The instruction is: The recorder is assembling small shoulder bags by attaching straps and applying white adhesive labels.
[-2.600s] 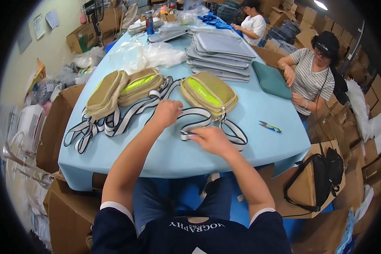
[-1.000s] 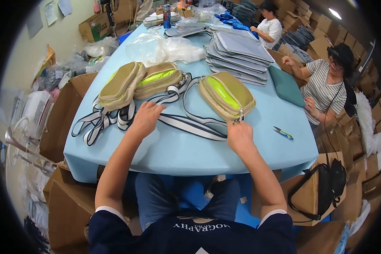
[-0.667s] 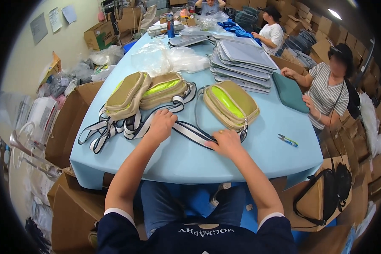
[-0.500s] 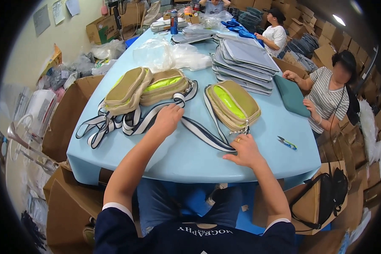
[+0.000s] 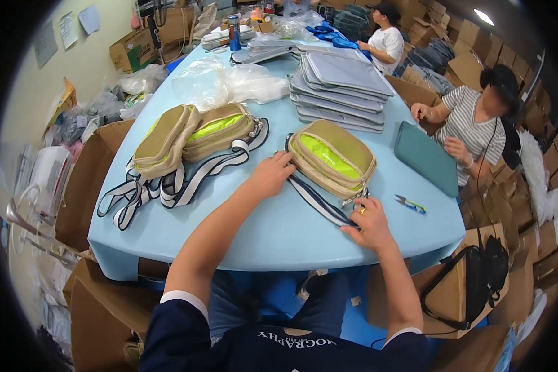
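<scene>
An olive-and-beige belt bag (image 5: 333,152) with a lime-green lining showing lies before me on the blue table. Its navy-and-white striped strap (image 5: 319,199) curves along the near side between my hands. My left hand (image 5: 273,175) has its fingers closed at the bag's left end, where the strap runs; the exact grip is partly hidden. At the near right end, my right hand (image 5: 370,224), wearing a ring, pinches the strap next to the metal clip. Two more such bags, one nearer (image 5: 163,144) and one behind it (image 5: 220,130), lie to the left with tangled straps (image 5: 183,186).
Small thread snips (image 5: 411,204) lie to the right. Behind the bag rises a stack of flat grey cases (image 5: 341,90), with clear plastic bags (image 5: 229,84) beside it. A co-worker (image 5: 477,124) at the right edge handles a green case (image 5: 425,158). Cardboard boxes surround the table (image 5: 229,245).
My left hand has moved right, from the strap near the two left bags to the left end of the single bag. My right hand stays by the clip. The view has shifted slightly.
</scene>
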Demonstrator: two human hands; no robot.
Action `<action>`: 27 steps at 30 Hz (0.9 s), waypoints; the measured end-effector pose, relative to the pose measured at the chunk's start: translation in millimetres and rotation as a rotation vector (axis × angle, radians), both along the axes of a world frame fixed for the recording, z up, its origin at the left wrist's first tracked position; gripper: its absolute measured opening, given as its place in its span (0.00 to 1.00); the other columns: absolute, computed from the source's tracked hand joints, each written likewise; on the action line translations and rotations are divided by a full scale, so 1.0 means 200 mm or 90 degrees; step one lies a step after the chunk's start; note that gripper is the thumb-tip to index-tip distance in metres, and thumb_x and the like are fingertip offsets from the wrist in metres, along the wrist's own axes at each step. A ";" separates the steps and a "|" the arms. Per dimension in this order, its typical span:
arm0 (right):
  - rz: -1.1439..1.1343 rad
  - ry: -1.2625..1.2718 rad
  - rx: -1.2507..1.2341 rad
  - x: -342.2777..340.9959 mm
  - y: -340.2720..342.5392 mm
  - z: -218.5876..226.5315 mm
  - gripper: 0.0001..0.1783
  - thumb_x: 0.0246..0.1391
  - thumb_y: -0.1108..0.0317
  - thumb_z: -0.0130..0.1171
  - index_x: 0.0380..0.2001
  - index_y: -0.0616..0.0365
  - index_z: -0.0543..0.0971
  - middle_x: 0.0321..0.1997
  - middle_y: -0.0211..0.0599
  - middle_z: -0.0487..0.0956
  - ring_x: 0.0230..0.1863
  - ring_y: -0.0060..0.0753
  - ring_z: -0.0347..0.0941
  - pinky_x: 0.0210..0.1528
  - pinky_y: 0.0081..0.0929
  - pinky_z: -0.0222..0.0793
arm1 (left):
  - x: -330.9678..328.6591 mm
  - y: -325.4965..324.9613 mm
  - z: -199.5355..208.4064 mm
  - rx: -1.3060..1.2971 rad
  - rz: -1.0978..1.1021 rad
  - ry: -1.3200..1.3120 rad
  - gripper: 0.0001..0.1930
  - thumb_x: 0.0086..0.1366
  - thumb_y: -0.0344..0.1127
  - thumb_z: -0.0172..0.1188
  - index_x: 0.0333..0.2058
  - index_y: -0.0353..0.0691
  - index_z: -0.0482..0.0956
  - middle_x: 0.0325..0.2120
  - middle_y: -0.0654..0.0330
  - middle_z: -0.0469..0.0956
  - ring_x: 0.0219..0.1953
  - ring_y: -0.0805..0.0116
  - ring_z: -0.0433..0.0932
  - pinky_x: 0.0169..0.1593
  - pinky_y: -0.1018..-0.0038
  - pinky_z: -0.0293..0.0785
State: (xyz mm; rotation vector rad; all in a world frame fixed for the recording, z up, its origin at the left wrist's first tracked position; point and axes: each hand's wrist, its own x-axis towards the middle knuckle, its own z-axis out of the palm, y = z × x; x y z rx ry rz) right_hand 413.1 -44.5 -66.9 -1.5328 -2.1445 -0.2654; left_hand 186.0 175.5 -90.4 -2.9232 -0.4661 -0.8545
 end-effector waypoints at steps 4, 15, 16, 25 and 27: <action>-0.092 -0.007 0.026 0.05 -0.04 0.00 0.15 0.37 0.57 0.67 0.22 0.57 0.78 0.26 0.38 0.76 0.50 0.45 0.67 0.57 0.52 0.55 | -0.15 -0.11 0.03 -0.012 -0.043 0.032 0.11 0.47 0.25 0.54 0.32 0.38 0.72 0.38 0.56 0.72 0.50 0.56 0.69 0.46 0.66 0.69; -0.131 0.046 0.060 -0.30 0.01 -0.04 0.27 0.36 0.65 0.66 0.44 0.61 0.75 0.44 0.42 0.74 0.55 0.45 0.64 0.60 0.47 0.54 | -0.17 -0.60 0.04 0.009 0.102 0.022 0.20 0.52 0.27 0.53 0.47 0.31 0.69 0.46 0.49 0.71 0.55 0.51 0.66 0.57 0.57 0.58; -0.138 0.043 0.061 -0.31 0.02 -0.04 0.27 0.36 0.65 0.66 0.44 0.61 0.75 0.44 0.42 0.74 0.55 0.45 0.64 0.60 0.47 0.54 | -0.12 -0.62 0.03 -0.017 0.062 -0.001 0.22 0.52 0.27 0.53 0.48 0.31 0.68 0.46 0.49 0.71 0.55 0.52 0.66 0.58 0.56 0.57; -0.049 0.072 0.119 -0.19 0.00 -0.13 0.19 0.36 0.64 0.66 0.36 0.57 0.78 0.35 0.35 0.74 0.49 0.40 0.67 0.56 0.41 0.58 | 0.00 -0.64 -0.02 -0.062 -0.019 -0.058 0.12 0.53 0.25 0.53 0.38 0.38 0.75 0.33 0.58 0.77 0.38 0.60 0.75 0.46 0.66 0.65; -0.036 0.064 0.104 -0.17 0.00 -0.12 0.19 0.36 0.64 0.66 0.36 0.56 0.78 0.34 0.35 0.74 0.48 0.39 0.67 0.55 0.41 0.59 | 0.00 -0.64 -0.02 -0.081 0.000 -0.045 0.10 0.52 0.27 0.53 0.35 0.39 0.75 0.31 0.59 0.76 0.35 0.62 0.74 0.42 0.68 0.64</action>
